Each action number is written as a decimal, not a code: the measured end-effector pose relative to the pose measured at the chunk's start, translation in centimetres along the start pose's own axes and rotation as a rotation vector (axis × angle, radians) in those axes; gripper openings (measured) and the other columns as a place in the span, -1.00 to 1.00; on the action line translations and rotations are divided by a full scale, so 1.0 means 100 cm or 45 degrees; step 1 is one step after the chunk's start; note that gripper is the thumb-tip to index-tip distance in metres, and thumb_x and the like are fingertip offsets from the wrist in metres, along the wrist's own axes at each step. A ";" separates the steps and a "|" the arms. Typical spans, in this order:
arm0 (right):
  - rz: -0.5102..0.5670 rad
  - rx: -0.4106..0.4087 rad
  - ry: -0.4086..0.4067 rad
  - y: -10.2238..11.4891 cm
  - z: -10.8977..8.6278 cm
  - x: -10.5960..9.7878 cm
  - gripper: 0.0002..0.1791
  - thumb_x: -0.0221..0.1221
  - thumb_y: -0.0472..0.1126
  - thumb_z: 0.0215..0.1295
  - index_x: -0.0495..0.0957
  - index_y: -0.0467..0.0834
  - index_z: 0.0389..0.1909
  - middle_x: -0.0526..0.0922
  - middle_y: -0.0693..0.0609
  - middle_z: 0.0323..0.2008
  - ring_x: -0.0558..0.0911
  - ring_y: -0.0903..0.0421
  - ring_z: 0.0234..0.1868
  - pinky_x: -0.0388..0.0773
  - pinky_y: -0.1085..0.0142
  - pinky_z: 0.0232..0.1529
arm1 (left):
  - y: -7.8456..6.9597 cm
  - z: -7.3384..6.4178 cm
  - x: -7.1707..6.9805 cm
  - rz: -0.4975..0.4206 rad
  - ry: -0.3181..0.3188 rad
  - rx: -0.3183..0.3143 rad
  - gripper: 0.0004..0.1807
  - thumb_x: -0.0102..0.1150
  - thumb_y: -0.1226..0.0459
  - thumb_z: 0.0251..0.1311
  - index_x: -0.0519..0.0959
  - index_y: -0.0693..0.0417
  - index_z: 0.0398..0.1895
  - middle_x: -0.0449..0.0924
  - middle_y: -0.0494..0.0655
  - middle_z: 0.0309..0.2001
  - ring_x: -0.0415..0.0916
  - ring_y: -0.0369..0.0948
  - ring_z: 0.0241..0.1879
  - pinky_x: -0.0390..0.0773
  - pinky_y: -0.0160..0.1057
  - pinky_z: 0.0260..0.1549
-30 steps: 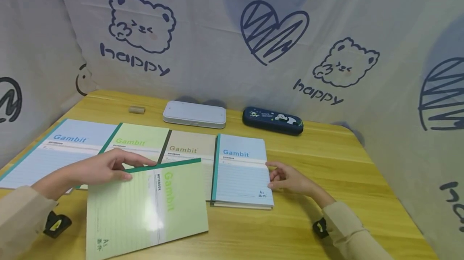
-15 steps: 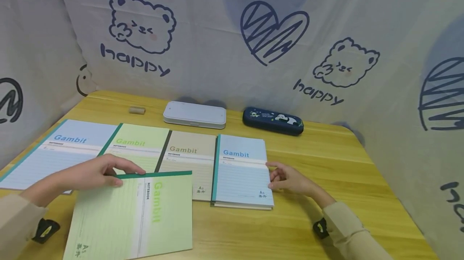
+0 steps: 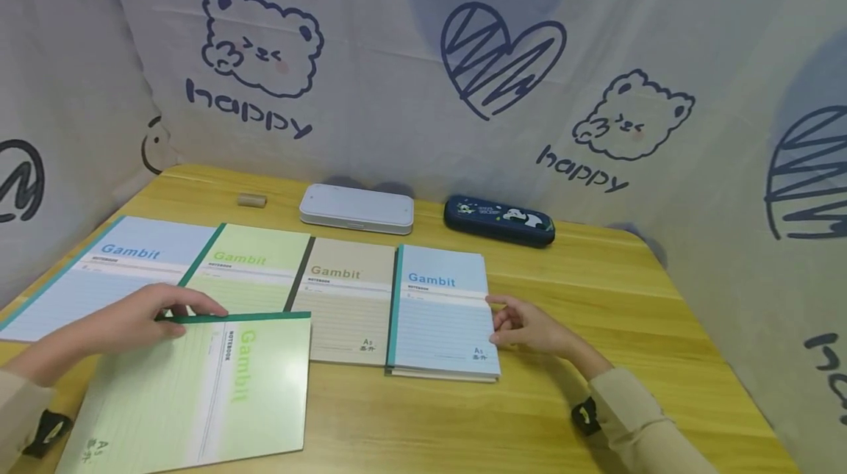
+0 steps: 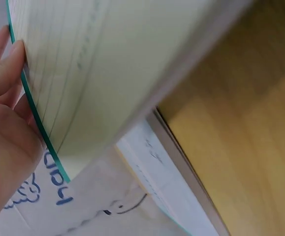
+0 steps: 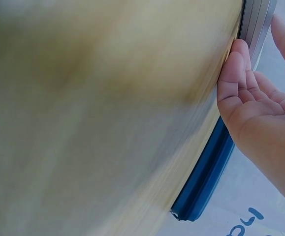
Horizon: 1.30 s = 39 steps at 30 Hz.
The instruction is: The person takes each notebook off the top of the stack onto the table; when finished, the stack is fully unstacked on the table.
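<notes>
My left hand (image 3: 129,320) pinches a green notebook (image 3: 265,386) along its dark green spine, thumb on the cover side. The notebook is turned sideways and held up in front of the row; in the left wrist view its cover (image 4: 108,64) slants over the table. At the right end of the row, my right hand (image 3: 529,327) touches the right edge of a blue notebook (image 3: 440,334) that tops a small stack. Its fingers (image 5: 233,81) are relaxed against the page edges. Further left lie a brown notebook (image 3: 347,312), another green notebook (image 3: 261,242), partly covered, and another blue notebook (image 3: 165,235).
Along the back of the wooden table (image 3: 562,415) stand a white case (image 3: 357,208) and a dark blue panda pencil case (image 3: 499,220). A small tan block (image 3: 251,200) lies at the back left. Printed cloth (image 3: 377,92) hangs close behind and beside the table.
My left hand has carried the green notebook leftward, baring the lower part of the brown one. The right hand stays at the edge of the stack.
</notes>
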State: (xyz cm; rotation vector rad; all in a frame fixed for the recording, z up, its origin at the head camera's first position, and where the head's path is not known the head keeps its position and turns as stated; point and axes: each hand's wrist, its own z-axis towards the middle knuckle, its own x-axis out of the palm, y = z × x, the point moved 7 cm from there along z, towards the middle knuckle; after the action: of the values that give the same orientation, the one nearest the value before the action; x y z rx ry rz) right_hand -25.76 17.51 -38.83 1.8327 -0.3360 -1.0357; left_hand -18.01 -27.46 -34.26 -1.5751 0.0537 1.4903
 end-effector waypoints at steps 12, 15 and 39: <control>-0.008 -0.005 0.002 -0.002 0.002 0.000 -0.25 0.20 -0.30 0.11 0.03 -0.45 0.24 0.47 -0.11 -0.29 0.47 0.09 -0.31 0.43 0.40 -0.34 | 0.021 -0.023 -0.010 -0.079 0.043 0.011 -0.47 0.12 0.69 -0.21 0.59 0.03 -0.15 0.52 -0.41 -0.14 0.37 -0.51 -0.18 0.40 -0.44 -0.39; -0.002 -0.012 0.004 -0.002 0.001 -0.001 -0.25 0.20 -0.31 0.11 0.03 -0.46 0.24 0.47 -0.12 -0.29 0.47 0.09 -0.31 0.43 0.40 -0.34 | 0.030 -0.030 -0.012 -0.103 0.062 -0.042 -0.45 0.12 0.68 -0.21 0.61 -0.01 -0.15 0.51 -0.44 -0.15 0.35 -0.52 -0.24 0.37 -0.46 -0.43; 0.020 -0.038 0.002 0.000 0.000 0.002 -0.26 0.19 -0.34 0.11 0.03 -0.48 0.23 0.47 -0.15 -0.29 0.46 0.11 -0.32 0.42 0.41 -0.35 | 0.058 -0.072 -0.023 -0.255 0.173 0.110 -0.26 0.09 0.77 -0.44 0.60 -0.05 -0.13 0.54 -0.40 -0.17 0.39 -0.48 -0.29 0.32 -0.43 -0.55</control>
State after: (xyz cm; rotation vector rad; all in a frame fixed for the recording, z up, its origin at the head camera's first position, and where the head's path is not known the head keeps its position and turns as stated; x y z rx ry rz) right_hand -25.65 17.38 -38.89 1.8016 -0.3317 -1.0232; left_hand -16.62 -36.45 -37.03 -1.5618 0.0366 1.2095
